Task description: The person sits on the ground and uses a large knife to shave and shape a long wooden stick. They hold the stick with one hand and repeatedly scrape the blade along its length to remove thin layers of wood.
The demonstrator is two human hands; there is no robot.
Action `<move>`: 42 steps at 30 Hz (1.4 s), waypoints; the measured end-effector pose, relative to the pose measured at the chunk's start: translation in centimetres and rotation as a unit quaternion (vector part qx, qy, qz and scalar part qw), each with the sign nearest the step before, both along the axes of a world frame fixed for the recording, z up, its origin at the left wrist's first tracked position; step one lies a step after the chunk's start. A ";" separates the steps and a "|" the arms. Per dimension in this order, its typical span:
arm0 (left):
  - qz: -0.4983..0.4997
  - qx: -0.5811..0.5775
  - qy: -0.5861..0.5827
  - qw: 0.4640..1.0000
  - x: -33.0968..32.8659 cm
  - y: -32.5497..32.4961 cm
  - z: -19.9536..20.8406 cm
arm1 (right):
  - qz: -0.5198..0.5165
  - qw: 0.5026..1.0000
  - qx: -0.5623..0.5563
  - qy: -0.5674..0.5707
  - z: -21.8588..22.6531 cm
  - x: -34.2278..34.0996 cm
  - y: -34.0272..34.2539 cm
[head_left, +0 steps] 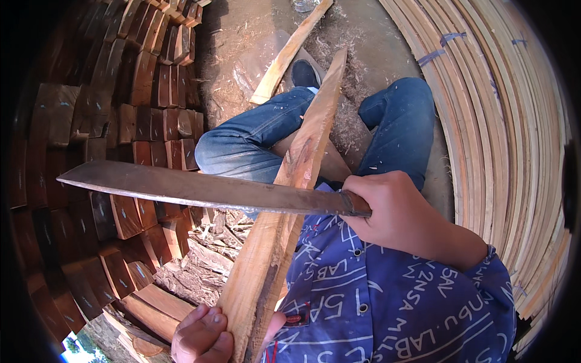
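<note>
Left hand: fingers grasping the near end of the plank from its left edge, thumb at its right edge.

Right hand: clenched round the grip of a long knife. Blade dark, broad, pointing left, lying across the plank in view; cannot tell whether steel meets wood.

Plank: runs up and away between the legs, narrowing to its far end. Pale yellow face, darker rough edge towards the shirt.

Shirt: blue, covered in white printed writing, mostly capitals with some digits, set at several angles and broken by folds; thin white lines run among the letters. Pale buttons down the front. A small dark and red label sits on the cloth right of the plank's near end; its lettering too small to make out.

Jeans: blue, knees bent and spread. Dark shoe beyond, beside a second plank on the ground. Shavings scattered there; a heap of chips left of the held plank.

Left: stacked blocks, reddish brown, several ends bearing short pale marks, unreadable. Right: long pale boards in a pile, bluish bands across some.
</note>
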State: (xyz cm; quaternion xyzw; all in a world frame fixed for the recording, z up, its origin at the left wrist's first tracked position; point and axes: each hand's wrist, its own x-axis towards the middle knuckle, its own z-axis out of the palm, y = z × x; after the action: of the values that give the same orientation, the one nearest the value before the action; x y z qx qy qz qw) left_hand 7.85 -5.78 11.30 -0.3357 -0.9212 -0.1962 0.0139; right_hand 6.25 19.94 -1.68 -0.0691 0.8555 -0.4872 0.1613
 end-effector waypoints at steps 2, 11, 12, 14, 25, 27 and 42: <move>-0.034 -0.076 -0.198 0.977 -1.4 0.3 1.8 | 0.000 1.000 0.003 0.001 0.3 0.7 0.6; 0.041 -0.010 0.120 0.992 0.5 1.9 0.0 | -0.148 0.971 0.140 -0.128 -7.8 0.7 5.6; 0.028 -0.041 0.060 0.997 0.4 1.7 0.6 | -0.143 0.973 0.126 -0.132 -7.1 0.8 5.5; 0.012 -0.072 -0.003 0.997 -0.7 2.3 1.2 | -0.129 0.977 0.091 -0.142 -4.8 1.3 4.0; 0.191 0.104 0.091 0.972 2.1 2.4 -1.5 | -0.064 0.997 0.023 0.027 -4.2 0.4 2.3; 0.283 0.127 0.076 0.948 2.6 3.7 -1.4 | -0.055 0.997 0.023 0.042 -4.9 0.2 2.0; 0.353 0.068 0.156 0.920 0.1 -1.6 -1.8 | -0.154 0.981 0.075 0.087 -11.7 -3.4 0.9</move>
State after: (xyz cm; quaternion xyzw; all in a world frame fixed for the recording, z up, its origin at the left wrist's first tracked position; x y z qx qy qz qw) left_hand 7.95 -7.36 9.50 -0.0138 -0.9507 -0.1857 0.2480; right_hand 2.85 20.86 -13.34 0.0341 0.9009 -0.4324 0.0138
